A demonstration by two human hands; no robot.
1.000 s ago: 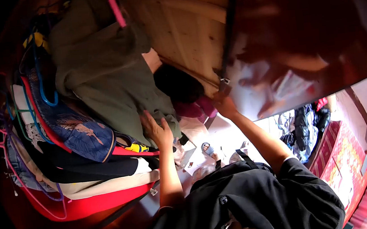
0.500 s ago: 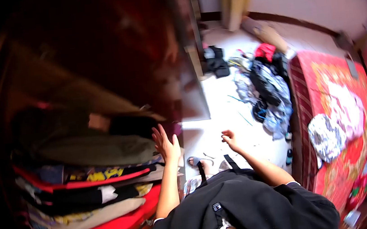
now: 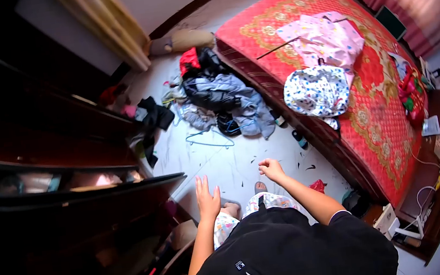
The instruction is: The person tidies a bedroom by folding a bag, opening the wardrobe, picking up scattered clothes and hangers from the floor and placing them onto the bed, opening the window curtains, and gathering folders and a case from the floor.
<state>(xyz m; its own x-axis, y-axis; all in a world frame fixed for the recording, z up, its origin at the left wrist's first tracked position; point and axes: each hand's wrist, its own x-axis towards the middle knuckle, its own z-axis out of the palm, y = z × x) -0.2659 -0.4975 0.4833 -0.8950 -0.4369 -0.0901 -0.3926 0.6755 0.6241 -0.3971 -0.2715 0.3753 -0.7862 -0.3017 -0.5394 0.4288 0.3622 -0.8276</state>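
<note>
The left hand (image 3: pixel 208 199), its fingers stretched and empty, is near the wardrobe door (image 3: pixel 144 184), the right hand (image 3: pixel 271 170) is loosely bent, apparently holding nothing, and a foot (image 3: pixel 260 186) could trip if it meets the clothes heap (image 3: pixel 221 100) lying ahead.

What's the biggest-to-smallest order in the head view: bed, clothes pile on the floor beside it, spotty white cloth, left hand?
1. Bed
2. Clothes pile
3. White cloth
4. Left hand, though it's closest
</note>
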